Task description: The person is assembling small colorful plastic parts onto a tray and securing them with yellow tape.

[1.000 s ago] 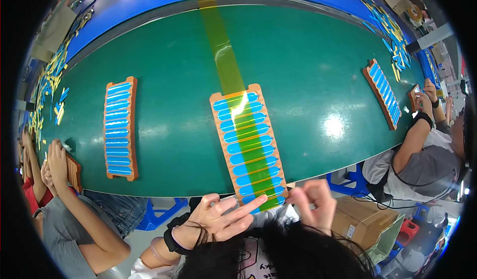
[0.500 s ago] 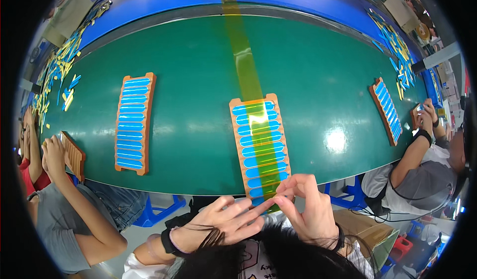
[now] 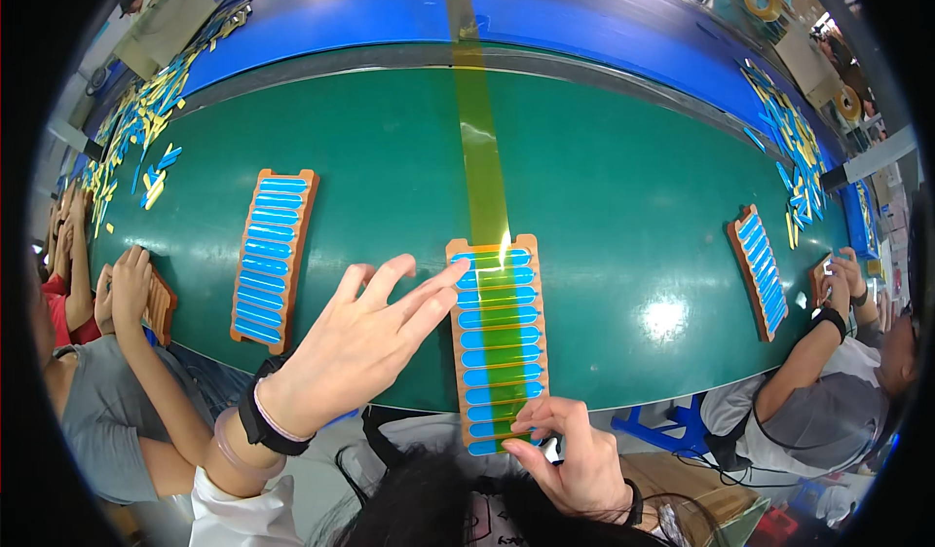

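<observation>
An orange-brown slotted tray [image 3: 454, 332] with a row of blue rounded strips [image 3: 472, 338] lies in front of me, its slots running crosswise. A long strip of see-through yellow tape [image 3: 479, 157] stretches from the far side of the bench and over the middle of the blue strips. My left hand [image 3: 355, 342] is open, fingers stretched out, with a fingertip at the tray's far left corner beside the tape. At the tray's near end my right hand [image 3: 575, 454] pinches the tape's near end between thumb and fingers; the exact contact is partly hidden.
A similar filled tray [image 3: 268, 264] lies to the left, another [image 3: 760, 269] to the right. Loose blue and yellow strips [image 3: 146, 128] are heaped at the far left, and more [image 3: 789, 138] at the far right. Co-workers sit on both sides, their hands [image 3: 127, 289] at trays.
My left hand has left the tray's near end and reached forward to its far left corner. My right hand stays at the near end. The whole view has shifted, so the bench appears lower.
</observation>
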